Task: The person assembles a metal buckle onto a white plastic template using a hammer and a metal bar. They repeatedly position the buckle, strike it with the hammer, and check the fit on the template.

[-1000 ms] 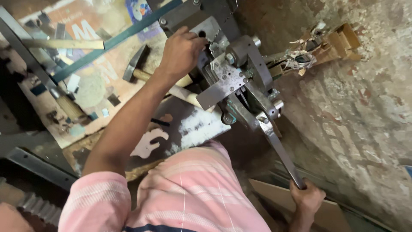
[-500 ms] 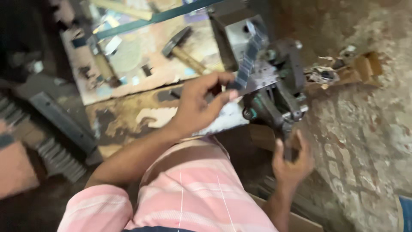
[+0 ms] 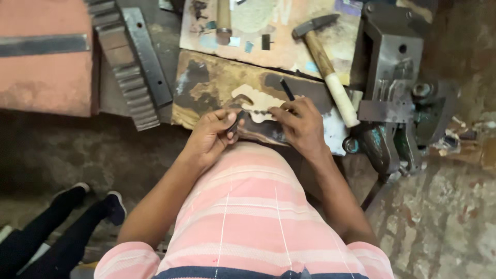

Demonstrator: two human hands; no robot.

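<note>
Over worn board (image 3: 206,98), both hands' grip pinched: left hand (image 3: 212,137) & right hand (image 3: 302,124) hold small dark strip (image 3: 238,121).

I see a short-sleeved shirt, pink with broad paler pink bands and thin white lines crossing into a loose check. Dark navy band along its bottom edge. Both forearms bare, left hand (image 3: 213,135) and right hand (image 3: 302,124) bare too: no gloves, watch or rings visible.
</note>
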